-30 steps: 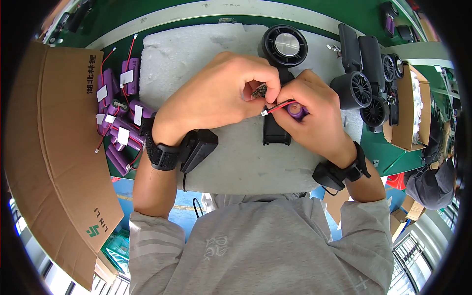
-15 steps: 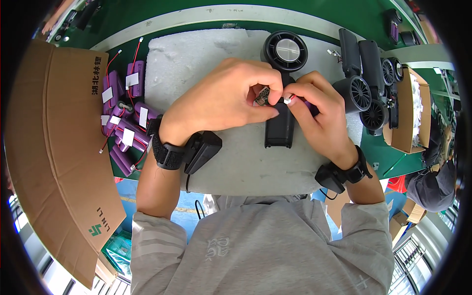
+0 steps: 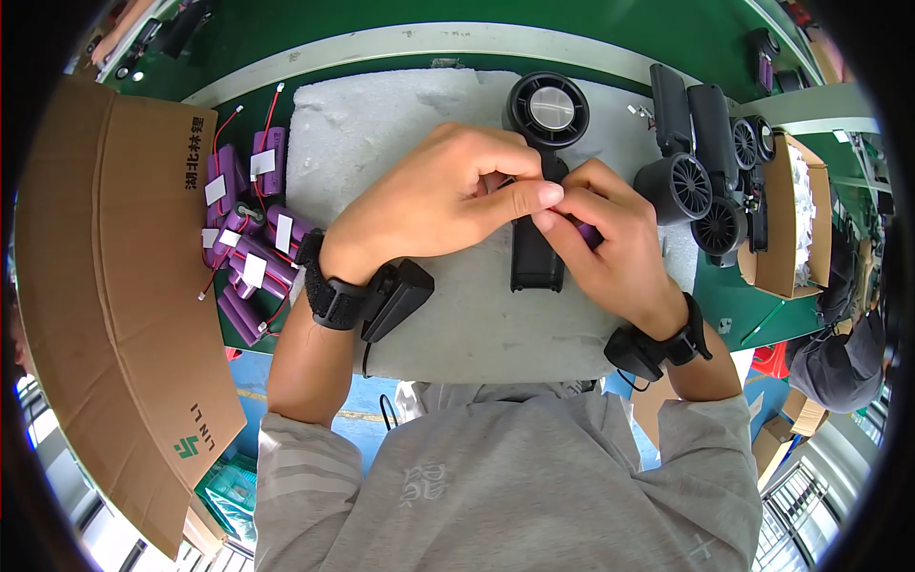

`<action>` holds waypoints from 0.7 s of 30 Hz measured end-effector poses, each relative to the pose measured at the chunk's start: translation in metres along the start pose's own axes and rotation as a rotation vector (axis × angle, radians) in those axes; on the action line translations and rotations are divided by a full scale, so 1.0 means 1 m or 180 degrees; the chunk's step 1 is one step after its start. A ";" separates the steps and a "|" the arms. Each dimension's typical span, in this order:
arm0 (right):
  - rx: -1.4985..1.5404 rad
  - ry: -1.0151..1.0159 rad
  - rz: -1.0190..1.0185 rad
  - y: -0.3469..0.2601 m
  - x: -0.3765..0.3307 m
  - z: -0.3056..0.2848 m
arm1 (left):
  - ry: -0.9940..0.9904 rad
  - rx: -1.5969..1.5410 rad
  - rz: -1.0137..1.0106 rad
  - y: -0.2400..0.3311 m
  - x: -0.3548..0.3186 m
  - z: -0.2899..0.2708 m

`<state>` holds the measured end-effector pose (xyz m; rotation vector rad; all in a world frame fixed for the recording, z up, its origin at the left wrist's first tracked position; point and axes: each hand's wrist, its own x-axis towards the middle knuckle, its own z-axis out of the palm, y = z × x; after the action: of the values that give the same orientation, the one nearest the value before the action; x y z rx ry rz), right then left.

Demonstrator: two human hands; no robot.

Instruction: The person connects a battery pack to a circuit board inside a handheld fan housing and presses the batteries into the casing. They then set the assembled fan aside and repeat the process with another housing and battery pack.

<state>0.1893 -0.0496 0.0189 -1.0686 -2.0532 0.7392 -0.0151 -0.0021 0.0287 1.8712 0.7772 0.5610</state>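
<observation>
My left hand (image 3: pixel 443 195) and my right hand (image 3: pixel 610 229) meet fingertip to fingertip over a black handheld fan. Its round head (image 3: pixel 547 109) points away from me and its open handle (image 3: pixel 536 259) lies toward me on the foam pad. My left thumb and fingers are pinched together, hiding the small circuit board seen in them earlier. A purple battery (image 3: pixel 590 234) shows partly inside my curled right hand. The right fingertips are pressed together too, and the white wire connector seen there before is covered now.
A white foam pad (image 3: pixel 429 329) lies under the work. Several purple batteries (image 3: pixel 272 157) with wires lie at its left, beside a large cardboard box (image 3: pixel 105 286). Several black fans (image 3: pixel 684 181) and a small open carton (image 3: pixel 784 219) stand at the right.
My fingertips have come together, the left thumb moving up to the right fingers. The circuit board and white connector, visible before, are now covered. The whole view has shifted slightly.
</observation>
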 end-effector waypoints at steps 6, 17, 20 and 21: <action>0.0102 0.0408 0.0340 -0.004 -0.004 -0.002 | 0.0297 -0.0415 -0.0086 -0.006 0.000 0.012; 0.0737 -0.0027 0.0665 0.002 0.000 -0.011 | 0.0074 -0.0771 -0.0184 0.000 0.001 0.003; 0.0657 -0.0032 0.0605 0.001 0.000 -0.012 | -0.0017 -0.1061 -0.0275 -0.003 -0.001 0.000; 0.0583 -0.0044 0.0606 0.000 -0.001 -0.012 | -0.0077 -0.1120 -0.0372 -0.003 -0.002 -0.001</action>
<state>0.1993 -0.0485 0.0254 -1.1654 -1.8704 1.0124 -0.0180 -0.0014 0.0263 1.4974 0.7155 0.5602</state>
